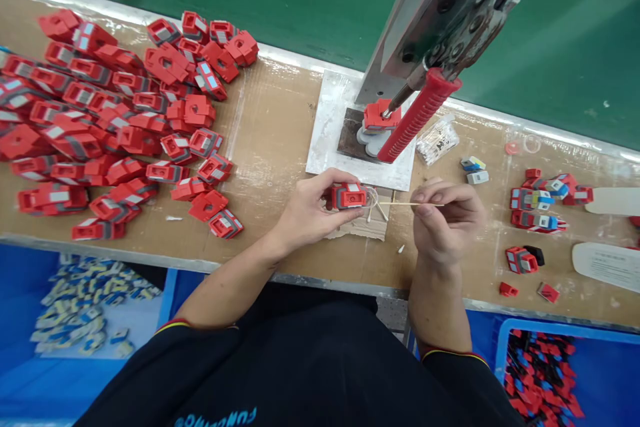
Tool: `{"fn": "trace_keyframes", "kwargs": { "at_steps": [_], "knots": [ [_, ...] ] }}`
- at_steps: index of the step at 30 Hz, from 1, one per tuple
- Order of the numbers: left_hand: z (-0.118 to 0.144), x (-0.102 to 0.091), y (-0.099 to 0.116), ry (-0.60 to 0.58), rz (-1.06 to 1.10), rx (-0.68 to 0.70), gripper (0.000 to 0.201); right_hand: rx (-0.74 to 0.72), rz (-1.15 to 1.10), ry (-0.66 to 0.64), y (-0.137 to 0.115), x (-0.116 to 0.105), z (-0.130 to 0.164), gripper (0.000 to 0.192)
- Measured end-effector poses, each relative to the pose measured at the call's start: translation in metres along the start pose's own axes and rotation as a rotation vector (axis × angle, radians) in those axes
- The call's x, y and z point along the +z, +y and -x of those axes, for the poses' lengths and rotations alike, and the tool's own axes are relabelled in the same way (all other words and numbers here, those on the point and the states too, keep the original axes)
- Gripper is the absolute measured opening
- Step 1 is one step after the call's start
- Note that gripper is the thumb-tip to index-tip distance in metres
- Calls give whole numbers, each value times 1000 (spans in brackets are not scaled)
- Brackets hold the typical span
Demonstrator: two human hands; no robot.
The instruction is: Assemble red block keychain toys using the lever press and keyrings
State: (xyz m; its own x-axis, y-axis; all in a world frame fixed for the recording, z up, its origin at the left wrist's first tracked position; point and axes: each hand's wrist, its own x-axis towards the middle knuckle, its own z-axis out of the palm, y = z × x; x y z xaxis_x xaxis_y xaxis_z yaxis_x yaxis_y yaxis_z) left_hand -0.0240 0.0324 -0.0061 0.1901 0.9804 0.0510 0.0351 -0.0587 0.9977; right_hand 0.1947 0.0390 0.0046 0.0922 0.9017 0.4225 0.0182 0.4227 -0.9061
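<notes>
Stick (400,203) pinched in right hand (445,221) | long axis roughly along front edge of table (273,127) | tip points left, toward red toy (349,197) clamped in left hand (309,210)

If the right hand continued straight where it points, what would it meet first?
The right hand would likely meet the small clear round object near the red plastic block; depth is unclear.

Red toy parts (110,119) crowd your brown surface (273,113) at left; a metal press (415,33) stands near the middle.
</notes>
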Motion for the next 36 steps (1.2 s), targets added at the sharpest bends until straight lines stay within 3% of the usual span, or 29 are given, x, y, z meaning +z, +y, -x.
{"fn": "trace_keyframes", "kwargs": {
  "at_steps": [7,26,36],
  "knots": [
    [1,3,3,-25,-145,87,30,75,-36,-87,1,17,9,24],
    [2,3,-1,4,-217,161,28,126,-72,-134,0,21,10,17],
    [2,0,-2,3,-226,136,31,106,-41,-118,0,16,8,17]
  ]
}}
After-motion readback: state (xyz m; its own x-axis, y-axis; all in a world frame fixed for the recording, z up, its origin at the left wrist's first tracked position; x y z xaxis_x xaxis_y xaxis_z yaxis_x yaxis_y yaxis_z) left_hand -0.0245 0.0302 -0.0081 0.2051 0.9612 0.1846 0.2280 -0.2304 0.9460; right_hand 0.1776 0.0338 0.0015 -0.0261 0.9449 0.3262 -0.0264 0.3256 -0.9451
